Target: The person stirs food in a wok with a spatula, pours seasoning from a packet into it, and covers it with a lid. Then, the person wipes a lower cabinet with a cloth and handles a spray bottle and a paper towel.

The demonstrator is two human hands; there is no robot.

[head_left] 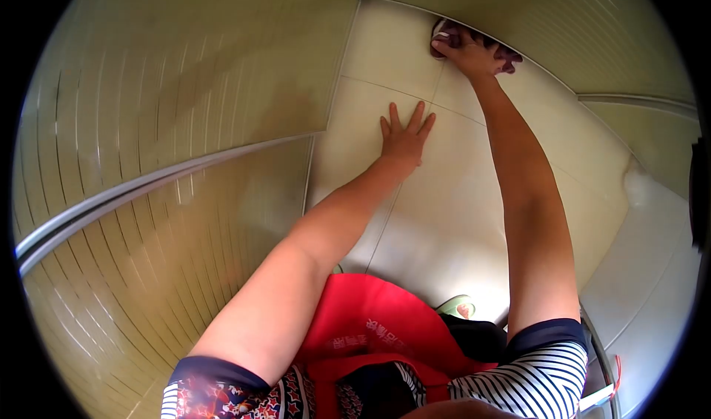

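Observation:
My right hand (472, 54) reaches far forward to the foot of a panel. Its fingers press on a bunched maroon cloth (508, 60) with a white stripe at its left end. Part of the cloth lies beneath the hand, along the panel's bottom edge. My left hand (404, 139) is nearer to me and to the left, over the pale tiled floor (433, 189). Its fingers are spread and it holds nothing. I cannot tell whether the palm bears on the tiles.
A glossy beige panel (207, 63) with a metal trim stands on the left, and another panel (518, 4) closes off the far side. At right is a whitish smooth surface (644, 248). A red apron (378, 315) hangs over my lap, beside a light green shoe (458, 306).

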